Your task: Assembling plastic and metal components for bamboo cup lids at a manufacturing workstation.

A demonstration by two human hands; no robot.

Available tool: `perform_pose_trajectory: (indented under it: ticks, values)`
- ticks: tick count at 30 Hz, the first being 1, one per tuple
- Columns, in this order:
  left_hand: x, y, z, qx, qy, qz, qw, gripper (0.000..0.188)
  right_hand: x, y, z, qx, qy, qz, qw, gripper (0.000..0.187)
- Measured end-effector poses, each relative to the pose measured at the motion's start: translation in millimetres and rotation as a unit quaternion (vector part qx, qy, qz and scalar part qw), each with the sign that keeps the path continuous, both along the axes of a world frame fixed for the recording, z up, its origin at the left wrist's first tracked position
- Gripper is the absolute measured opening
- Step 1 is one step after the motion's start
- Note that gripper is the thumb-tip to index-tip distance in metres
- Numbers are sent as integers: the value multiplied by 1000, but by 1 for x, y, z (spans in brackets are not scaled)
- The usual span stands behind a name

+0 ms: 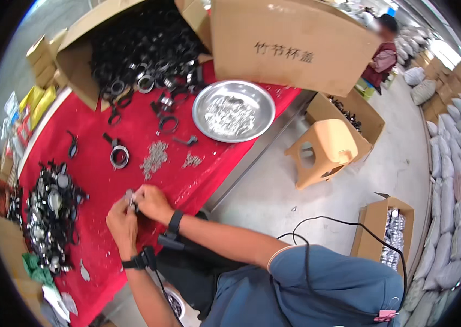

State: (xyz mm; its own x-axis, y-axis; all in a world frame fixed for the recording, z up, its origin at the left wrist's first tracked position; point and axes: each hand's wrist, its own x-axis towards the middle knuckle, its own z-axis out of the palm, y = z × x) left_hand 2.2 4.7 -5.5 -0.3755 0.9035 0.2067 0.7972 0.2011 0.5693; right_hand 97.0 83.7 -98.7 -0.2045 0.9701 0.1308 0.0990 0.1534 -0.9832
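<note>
My left hand (122, 224) and my right hand (153, 204) meet over the red cloth near the table's front edge. Their fingers are closed together on a small grey and black part (131, 199), mostly covered by the fingertips. Just beyond them lies a loose pile of small grey metal pieces (154, 159), with a smaller heap of the same (191, 160) to its right. Farther off, a black part with a silver ring (119, 156) rests on the cloth. A small black piece with an arm (185, 140) lies below the steel bowl.
A round steel bowl (266, 109) holds shiny small pieces. Behind it stand a carton spilling black ringed parts (143, 41) and a tall closed carton (296, 46). Black and silver assemblies (50, 212) are heaped at left. A yellow stool (328, 139) and a person (384, 57) are at right.
</note>
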Motion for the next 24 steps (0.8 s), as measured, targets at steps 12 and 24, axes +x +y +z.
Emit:
perform_pose_trajectory:
  ticks: [12, 24]
  values:
    - [-8, 1, -29, 53, -100, 9, 994, 33, 9, -5, 16, -43, -6, 34, 998, 29]
    - [-7, 6, -32, 91, -33, -36, 995, 31, 31, 6, 10, 76, 16, 68, 995, 28]
